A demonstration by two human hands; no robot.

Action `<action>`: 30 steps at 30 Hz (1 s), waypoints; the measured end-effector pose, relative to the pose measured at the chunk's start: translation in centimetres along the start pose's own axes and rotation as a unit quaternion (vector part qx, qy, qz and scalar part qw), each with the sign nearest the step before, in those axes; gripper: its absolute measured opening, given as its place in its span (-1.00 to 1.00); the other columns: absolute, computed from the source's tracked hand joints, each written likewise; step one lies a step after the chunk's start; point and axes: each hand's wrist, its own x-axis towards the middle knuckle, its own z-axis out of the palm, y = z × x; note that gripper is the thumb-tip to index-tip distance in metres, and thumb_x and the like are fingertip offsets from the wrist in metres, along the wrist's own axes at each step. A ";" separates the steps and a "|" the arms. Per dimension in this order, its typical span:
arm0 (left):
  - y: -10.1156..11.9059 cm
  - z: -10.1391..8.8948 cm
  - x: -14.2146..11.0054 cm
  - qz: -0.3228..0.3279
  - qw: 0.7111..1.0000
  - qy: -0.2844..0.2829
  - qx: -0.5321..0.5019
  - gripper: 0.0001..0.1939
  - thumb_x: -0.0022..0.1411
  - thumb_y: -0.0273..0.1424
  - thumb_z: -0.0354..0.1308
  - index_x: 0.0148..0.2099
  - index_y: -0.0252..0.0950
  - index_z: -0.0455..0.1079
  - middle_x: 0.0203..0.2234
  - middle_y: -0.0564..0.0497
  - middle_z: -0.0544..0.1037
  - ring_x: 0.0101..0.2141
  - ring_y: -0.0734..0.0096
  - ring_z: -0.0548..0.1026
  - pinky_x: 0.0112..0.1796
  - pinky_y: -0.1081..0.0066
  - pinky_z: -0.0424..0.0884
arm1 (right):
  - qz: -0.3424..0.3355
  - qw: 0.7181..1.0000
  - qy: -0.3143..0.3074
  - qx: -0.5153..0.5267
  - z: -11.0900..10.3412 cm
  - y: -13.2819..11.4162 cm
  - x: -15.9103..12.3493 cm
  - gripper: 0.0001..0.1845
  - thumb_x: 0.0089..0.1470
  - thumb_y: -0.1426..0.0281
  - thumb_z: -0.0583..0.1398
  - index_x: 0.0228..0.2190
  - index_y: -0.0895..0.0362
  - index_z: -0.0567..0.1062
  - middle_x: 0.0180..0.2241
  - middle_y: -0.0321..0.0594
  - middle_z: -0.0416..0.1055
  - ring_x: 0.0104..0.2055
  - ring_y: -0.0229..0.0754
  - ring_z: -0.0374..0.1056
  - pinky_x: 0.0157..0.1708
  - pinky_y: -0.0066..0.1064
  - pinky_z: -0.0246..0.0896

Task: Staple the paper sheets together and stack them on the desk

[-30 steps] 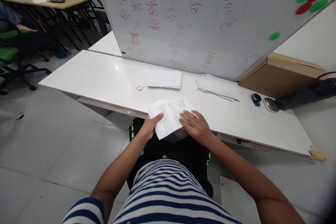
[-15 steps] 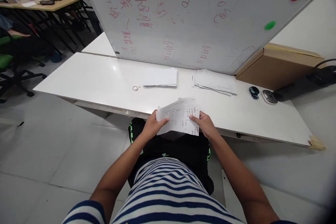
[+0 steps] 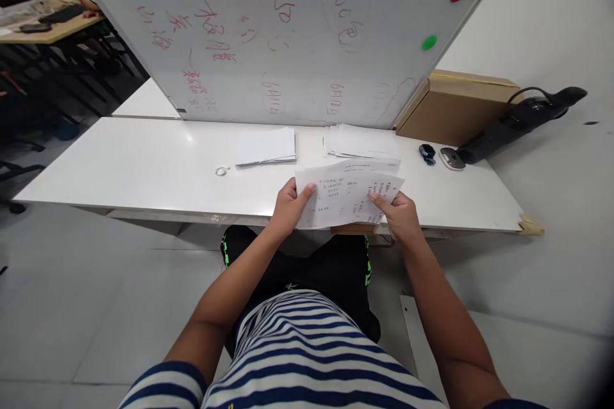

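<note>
I hold a small bunch of printed white paper slips point(image 3: 346, 198) over the near edge of the white table point(image 3: 144, 166). My left hand point(image 3: 289, 208) pinches the slips' left edge with the thumb on top. Gripping their right lower corner is my right hand point(image 3: 399, 217), fingers closed. The slips are fanned slightly and lifted off the table. Further back lie a folded white stack point(image 3: 266, 147) and a second pile of slips point(image 3: 359, 144).
A whiteboard point(image 3: 288, 32) with red writing and coloured magnets leans on the table's far edge. A small ring-shaped object point(image 3: 220, 171) lies to the left. A cardboard box point(image 3: 455, 108), a dark small device point(image 3: 426, 153), a grey mouse point(image 3: 451, 158) and a black object with a cable point(image 3: 518, 121) sit at the right.
The slips lay partly on the table under my hands; both hands have now lifted and spread them wider. My view has shifted so the table appears further left.
</note>
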 end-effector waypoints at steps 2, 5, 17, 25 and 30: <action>-0.4 -0.5 0.0 -0.007 1.000 0.015 -0.021 -0.65 0.21 -0.05 0.21 -0.28 -0.27 0.40 -0.41 0.05 0.47 -0.38 0.43 0.41 -0.31 0.44 0.34 | 0.008 1.000 -0.003 0.019 -0.2 0.4 -0.1 -0.53 -0.21 0.13 0.45 -0.25 0.11 0.60 -0.22 -0.14 0.59 -0.13 0.07 0.49 -0.09 -0.04 0.40; -0.6 -1.4 -0.1 0.000 0.999 0.037 -0.011 -0.54 0.18 -0.02 0.22 -0.49 -0.29 0.28 -0.58 0.12 0.30 -0.50 0.53 0.26 -0.42 0.48 0.26 | 0.020 0.999 -0.014 0.037 -0.2 0.9 -0.2 -0.52 -0.23 0.16 0.46 -0.24 0.10 0.60 -0.22 -0.14 0.59 -0.13 0.07 0.49 -0.09 -0.03 0.41; -0.1 -2.7 0.0 -0.013 0.997 0.076 -0.017 -0.51 -0.04 -0.03 0.39 -0.56 -0.32 0.32 -0.62 0.12 0.25 -0.53 0.55 0.23 -0.49 0.48 0.18 | 0.072 0.994 -0.027 0.084 0.3 0.3 -1.2 -0.55 -0.29 0.20 0.50 -0.31 0.12 0.62 -0.27 -0.15 0.60 -0.18 0.05 0.52 -0.10 -0.08 0.44; 0.5 -2.5 -0.3 0.028 0.994 0.100 0.026 -0.46 -0.01 -0.04 0.38 -0.61 -0.31 0.19 -0.63 0.14 0.13 -0.55 0.56 0.14 -0.52 0.48 0.08 | 0.077 0.992 -0.033 0.093 0.1 -0.2 -1.6 -0.56 -0.27 0.18 0.49 -0.32 0.12 0.62 -0.24 -0.15 0.60 -0.13 0.06 0.51 -0.06 -0.09 0.43; 0.3 -2.3 -0.4 0.041 0.992 0.117 0.033 -0.48 0.00 -0.02 0.37 -0.59 -0.30 0.24 -0.63 0.13 0.17 -0.53 0.54 0.16 -0.51 0.48 0.09 | 0.074 0.992 -0.042 0.091 0.0 -0.1 -1.8 -0.55 -0.26 0.16 0.49 -0.30 0.12 0.62 -0.21 -0.14 0.60 -0.11 0.06 0.51 -0.03 -0.08 0.42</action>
